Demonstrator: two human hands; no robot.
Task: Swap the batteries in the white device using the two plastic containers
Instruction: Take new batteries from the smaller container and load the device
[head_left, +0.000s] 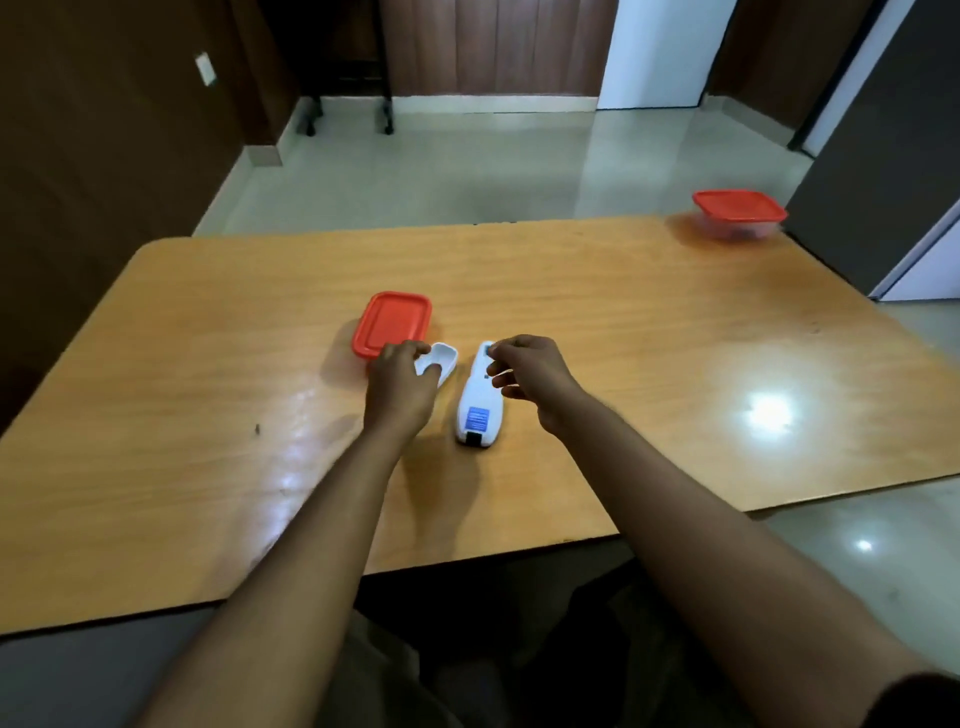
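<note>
A white device (480, 400) lies on a wooden surface (649, 364), its long axis running nearly straight away from the person and leaning slightly right at the far end. A blue label (478, 419) sits on its near half, with a dark patch at the near tip; whatever is printed on the label is too blurred to read.

The right hand (524, 371) hovers over the device's far end, fingertips (493, 355) curled at the top edge; whether that grip closes on anything cannot be told. The left hand (402, 384) rests just left of the device, its grip wrapped on a detached white cover (441, 358), which lies hollow side up and roughly parallel to the device.

Just beyond the left hand stands a plastic container with a red lid (392, 325), lid on, touching or nearly touching the cover's far end; the hand hides its near corner. A second red-lidded container (740, 213), clear-walled, sits well apart at the far right corner of the surface. Its contents cannot be made out.

Both bare forearms reach in from the lower edge. A small dark speck (257, 429) marks the surface at left, and a ceiling light glares off the varnish at right. Behind, a pale tiled floor (441, 171) runs to dark wood panelling, with the castors of a dark stand (348, 111) visible at the wall.
</note>
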